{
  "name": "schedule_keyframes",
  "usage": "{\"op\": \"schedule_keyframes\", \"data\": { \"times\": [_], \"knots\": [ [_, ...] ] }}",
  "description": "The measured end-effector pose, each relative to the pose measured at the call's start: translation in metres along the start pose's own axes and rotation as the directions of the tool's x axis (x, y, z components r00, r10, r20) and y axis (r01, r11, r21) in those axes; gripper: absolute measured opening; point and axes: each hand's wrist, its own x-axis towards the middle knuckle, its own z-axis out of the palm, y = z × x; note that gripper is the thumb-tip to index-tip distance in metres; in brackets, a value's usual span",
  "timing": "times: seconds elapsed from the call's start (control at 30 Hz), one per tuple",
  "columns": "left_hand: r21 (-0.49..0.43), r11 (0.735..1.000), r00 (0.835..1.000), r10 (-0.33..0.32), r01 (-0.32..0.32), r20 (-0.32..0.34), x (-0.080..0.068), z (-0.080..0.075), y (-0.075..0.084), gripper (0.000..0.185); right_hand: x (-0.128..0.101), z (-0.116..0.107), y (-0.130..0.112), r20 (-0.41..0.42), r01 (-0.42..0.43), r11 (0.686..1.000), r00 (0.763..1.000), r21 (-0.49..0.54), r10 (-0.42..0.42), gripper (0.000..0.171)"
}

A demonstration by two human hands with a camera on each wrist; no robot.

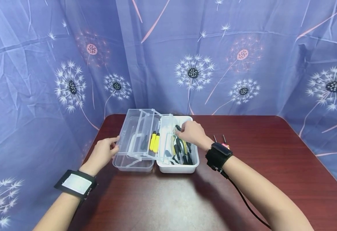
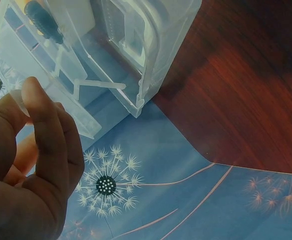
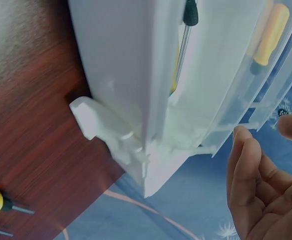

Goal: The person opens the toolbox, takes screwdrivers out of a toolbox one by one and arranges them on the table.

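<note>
Clear plastic toolbox (image 1: 156, 146) sits at approx centre of the dark red worktop (image 1: 272, 166), its see-through lid (image 1: 135, 134) swung open toward 9 o'clock. White base is full of screwdrivers (image 1: 181, 150) w/ black and yellow handles; two yellow-handled ones (image 1: 154, 142) lie in the lift-out tray at the box's middle.

L hand (image 1: 101, 154) is at the lid's 9 o'clock edge — thumb and fingers curled, pinching the clear rim (image 2: 21, 97). R hand (image 1: 192, 133) reaches into the base from 3 o'clock, fingers bent down among the tools; a black handle tip shows at the fingertips, but can't tell if it's actually gripped.

Two more small screwdrivers (image 1: 219, 139) lie on the worktop just at 3 o'clock of the box, behind the R wrist. Blue dandelion-print cloth (image 1: 191, 64) hangs all round.
</note>
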Motion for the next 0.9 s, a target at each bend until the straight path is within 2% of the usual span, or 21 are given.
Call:
{"op": "schedule_keyframes", "data": {
  "times": [0.2, 0.6, 0.9],
  "knots": [
    [0.008, 1.000, 1.000, -0.003, 0.003, -0.004, 0.000, 0.001, 0.000, 0.044, 0.002, 0.007, -0.009, 0.025, 0.037, 0.999, 0.999, 0.021, -0.037, 0.049],
    [0.007, 1.000, 1.000, -0.007, 0.007, 0.000, -0.001, 0.002, 0.000, 0.044, 0.010, 0.020, -0.030, 0.068, 0.031, 0.999, 0.997, -0.019, -0.030, 0.051],
    [0.007, 1.000, 1.000, -0.017, 0.017, 0.003, 0.000, 0.001, 0.001, 0.044, 0.011, 0.021, -0.034, 0.075, 0.008, 0.999, 0.997, -0.037, -0.005, 0.050]
  ]
}}
